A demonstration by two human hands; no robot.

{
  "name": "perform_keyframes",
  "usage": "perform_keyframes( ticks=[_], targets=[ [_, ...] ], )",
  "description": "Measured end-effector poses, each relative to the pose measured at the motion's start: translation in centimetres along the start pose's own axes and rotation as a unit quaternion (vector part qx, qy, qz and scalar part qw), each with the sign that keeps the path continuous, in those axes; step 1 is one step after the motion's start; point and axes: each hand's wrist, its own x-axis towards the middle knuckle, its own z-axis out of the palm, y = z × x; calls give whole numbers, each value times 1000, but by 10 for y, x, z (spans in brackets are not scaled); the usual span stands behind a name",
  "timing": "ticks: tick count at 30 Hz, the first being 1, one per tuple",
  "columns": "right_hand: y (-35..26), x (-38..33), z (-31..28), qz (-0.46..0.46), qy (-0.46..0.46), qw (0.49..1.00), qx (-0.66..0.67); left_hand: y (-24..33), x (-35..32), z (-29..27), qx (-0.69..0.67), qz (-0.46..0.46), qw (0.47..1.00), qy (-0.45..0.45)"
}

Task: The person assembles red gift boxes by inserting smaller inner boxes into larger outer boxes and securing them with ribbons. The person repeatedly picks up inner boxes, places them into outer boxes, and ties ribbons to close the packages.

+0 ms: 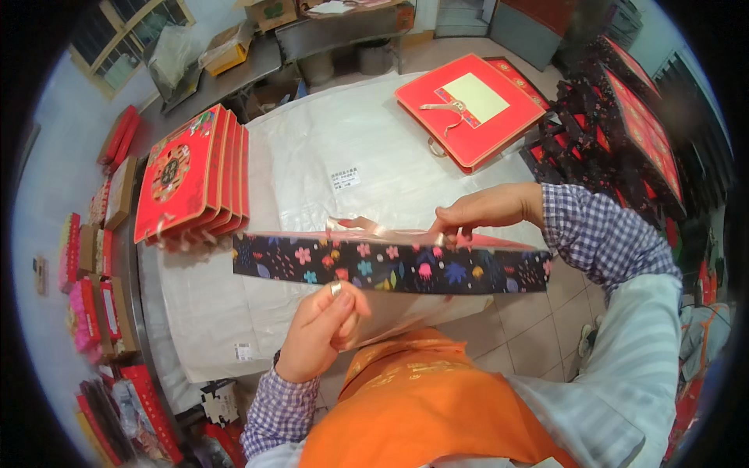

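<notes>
A flat gift box [390, 265] stands on edge in front of me, its long, dark side printed with coloured flowers and leaves facing me. Along its top edge runs a shiny pale ribbon [370, 227]. My right hand [490, 210] reaches over the far side and pinches the ribbon between thumb and fingers; its lower fingers are partly hidden behind the box. Close to the box's near face, my left hand [321, 331] is curled closed. A small shiny pale band shows at its fingertip; what it grips, if anything, is unclear.
White sheeting covers the table [289, 187]. Several red boxes [191, 175] stand in a row at left; a red box with a cream panel [472, 109] lies at far right. Dark floral bags [581, 140] are piled beyond it. Cartons and red packages [101, 304] line the left wall.
</notes>
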Motion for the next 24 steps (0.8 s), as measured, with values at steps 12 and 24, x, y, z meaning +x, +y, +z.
perform_keyframes(
  ticks=[12,24],
  targets=[
    [-72,43,27,-134,156,948,242,-12,-33,-10,-76,13,997,-12],
    [-125,1,47,-360,272,878,-159,13,-19,-9,-123,180,976,-10]
  ],
)
